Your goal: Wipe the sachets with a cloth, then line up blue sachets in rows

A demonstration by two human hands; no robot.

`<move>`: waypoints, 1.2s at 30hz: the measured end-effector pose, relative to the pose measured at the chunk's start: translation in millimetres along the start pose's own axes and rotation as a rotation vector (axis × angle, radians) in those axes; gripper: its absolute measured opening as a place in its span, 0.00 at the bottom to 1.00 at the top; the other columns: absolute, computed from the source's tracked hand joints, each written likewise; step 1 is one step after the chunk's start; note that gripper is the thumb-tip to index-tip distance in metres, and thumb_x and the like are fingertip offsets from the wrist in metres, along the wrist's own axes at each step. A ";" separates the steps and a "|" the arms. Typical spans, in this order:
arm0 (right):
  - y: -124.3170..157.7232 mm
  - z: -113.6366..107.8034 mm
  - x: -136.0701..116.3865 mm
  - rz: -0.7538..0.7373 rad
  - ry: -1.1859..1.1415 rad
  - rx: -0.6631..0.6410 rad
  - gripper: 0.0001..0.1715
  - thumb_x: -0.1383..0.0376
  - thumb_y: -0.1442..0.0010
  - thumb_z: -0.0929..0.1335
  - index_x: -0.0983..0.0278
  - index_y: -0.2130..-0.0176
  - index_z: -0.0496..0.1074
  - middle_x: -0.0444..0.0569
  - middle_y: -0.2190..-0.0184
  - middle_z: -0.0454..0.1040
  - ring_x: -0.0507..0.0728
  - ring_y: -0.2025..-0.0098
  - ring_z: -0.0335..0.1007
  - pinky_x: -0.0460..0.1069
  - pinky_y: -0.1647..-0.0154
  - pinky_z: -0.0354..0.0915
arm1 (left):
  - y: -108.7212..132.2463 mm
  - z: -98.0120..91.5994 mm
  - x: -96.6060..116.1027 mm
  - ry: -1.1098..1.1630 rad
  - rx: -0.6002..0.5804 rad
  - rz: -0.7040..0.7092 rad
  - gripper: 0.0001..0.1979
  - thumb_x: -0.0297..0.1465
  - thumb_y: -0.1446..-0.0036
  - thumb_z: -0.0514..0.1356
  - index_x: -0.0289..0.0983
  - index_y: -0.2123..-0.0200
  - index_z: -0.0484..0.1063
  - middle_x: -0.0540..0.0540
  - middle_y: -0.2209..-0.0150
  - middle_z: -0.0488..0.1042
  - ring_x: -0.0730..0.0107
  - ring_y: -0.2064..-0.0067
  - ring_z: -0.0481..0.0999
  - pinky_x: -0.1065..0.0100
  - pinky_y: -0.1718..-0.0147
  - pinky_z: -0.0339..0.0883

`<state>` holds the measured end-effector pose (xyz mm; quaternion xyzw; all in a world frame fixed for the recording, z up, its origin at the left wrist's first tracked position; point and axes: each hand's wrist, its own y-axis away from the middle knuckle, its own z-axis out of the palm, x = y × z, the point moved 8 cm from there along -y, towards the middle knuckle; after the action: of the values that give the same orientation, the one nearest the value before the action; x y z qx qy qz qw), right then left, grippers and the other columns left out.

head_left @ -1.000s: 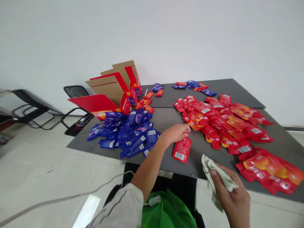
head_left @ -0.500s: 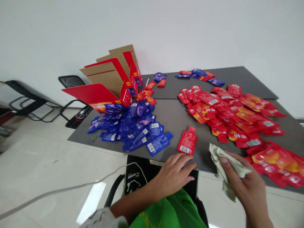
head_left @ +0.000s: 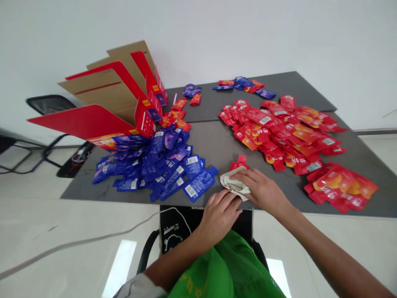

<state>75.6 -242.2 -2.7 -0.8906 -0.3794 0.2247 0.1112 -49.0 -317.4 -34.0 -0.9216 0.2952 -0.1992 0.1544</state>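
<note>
My right hand (head_left: 263, 190) presses a crumpled whitish cloth (head_left: 231, 184) down on a single red sachet (head_left: 238, 162) lying near the front edge of the dark grey table (head_left: 217, 145). Only the sachet's top shows past the cloth. My left hand (head_left: 218, 215) rests at the table's front edge with its fingers stretched flat, fingertips just touching the cloth, and holds nothing.
A heap of blue sachets (head_left: 155, 165) lies left, under an open red and brown cardboard box (head_left: 105, 107). A wide spread of red sachets (head_left: 285, 132) fills the right. Small mixed groups (head_left: 242, 85) lie at the back. Black chairs (head_left: 46, 107) stand to the left.
My right hand has carried the cloth left from the table's right front edge onto the lone red sachet. My left hand let the sachet go and drew back to the front edge.
</note>
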 end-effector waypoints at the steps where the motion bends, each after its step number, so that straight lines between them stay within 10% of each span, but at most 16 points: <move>1: -0.7 2.8 1.4 -0.008 0.003 -0.011 0.22 0.63 0.31 0.71 0.57 0.39 0.74 0.55 0.43 0.80 0.65 0.45 0.77 0.57 0.49 0.75 | 0.1 1.4 -0.6 0.009 -0.007 -0.001 0.17 0.34 0.28 0.63 0.38 0.39 0.74 0.45 0.37 0.77 0.57 0.34 0.71 0.56 0.39 0.67; 14: -55.4 -17.7 72.1 0.204 0.204 0.070 0.21 0.56 0.28 0.70 0.63 0.41 0.76 0.58 0.48 0.81 0.67 0.48 0.76 0.58 0.48 0.72 | -10.6 1.0 -5.7 0.070 -0.040 -0.047 0.19 0.37 0.33 0.69 0.40 0.42 0.74 0.46 0.42 0.81 0.58 0.37 0.75 0.54 0.43 0.65; 18: -34.2 -47.3 45.6 0.226 0.127 0.264 0.22 0.56 0.27 0.68 0.60 0.37 0.74 0.56 0.44 0.80 0.66 0.45 0.76 0.60 0.42 0.71 | -11.2 2.0 -5.5 0.086 -0.036 -0.021 0.19 0.36 0.32 0.69 0.39 0.42 0.74 0.46 0.42 0.80 0.58 0.36 0.74 0.53 0.39 0.63; 24: 4.7 -2.0 1.1 0.039 -0.030 -0.057 0.23 0.59 0.28 0.70 0.57 0.37 0.73 0.54 0.42 0.80 0.64 0.44 0.77 0.57 0.48 0.75 | -12.2 3.7 -8.5 0.133 -0.032 -0.012 0.18 0.35 0.34 0.70 0.38 0.44 0.76 0.45 0.48 0.82 0.58 0.43 0.80 0.53 0.41 0.69; 32: -51.2 0.6 79.7 0.225 0.136 -0.010 0.20 0.56 0.27 0.69 0.63 0.42 0.76 0.56 0.47 0.81 0.65 0.47 0.78 0.57 0.50 0.73 | -12.0 -1.0 -12.0 0.204 0.074 0.009 0.18 0.34 0.36 0.72 0.35 0.45 0.78 0.43 0.47 0.82 0.58 0.41 0.80 0.54 0.37 0.75; 36: -61.0 -20.3 75.5 0.265 0.225 0.081 0.20 0.56 0.27 0.69 0.63 0.41 0.76 0.57 0.47 0.81 0.67 0.48 0.77 0.58 0.50 0.72 | -12.1 0.7 -14.5 0.232 0.048 -0.020 0.18 0.35 0.36 0.72 0.37 0.45 0.78 0.43 0.47 0.82 0.58 0.40 0.80 0.55 0.36 0.76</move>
<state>93.4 -146.0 13.6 -0.9472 -0.2344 0.1513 0.1579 -53.6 -299.1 -33.8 -0.8912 0.2971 -0.3131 0.1394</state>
